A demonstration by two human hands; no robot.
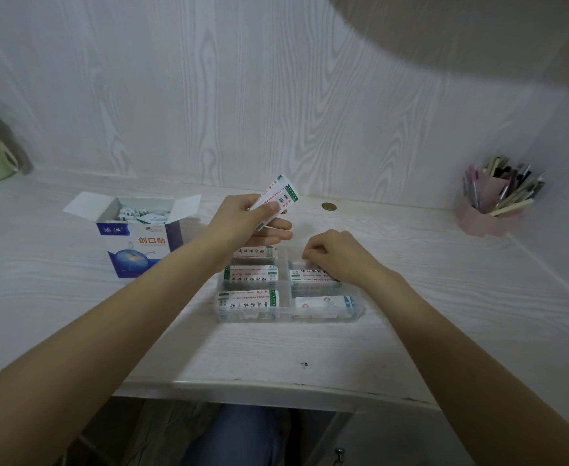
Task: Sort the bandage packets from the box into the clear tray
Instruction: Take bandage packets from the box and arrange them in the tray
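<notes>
On the table (276,351), the clear tray (288,318) lies nearest, with bandage packets flat in its compartments. The right hand (336,255) curls its fingers down onto a packet (310,276) in a right-side compartment. Just beyond, the left hand (247,216) pinches a small stack of packets (276,198) above the tray's far edge. Further left stands the open box (138,230), more packets inside.
</notes>
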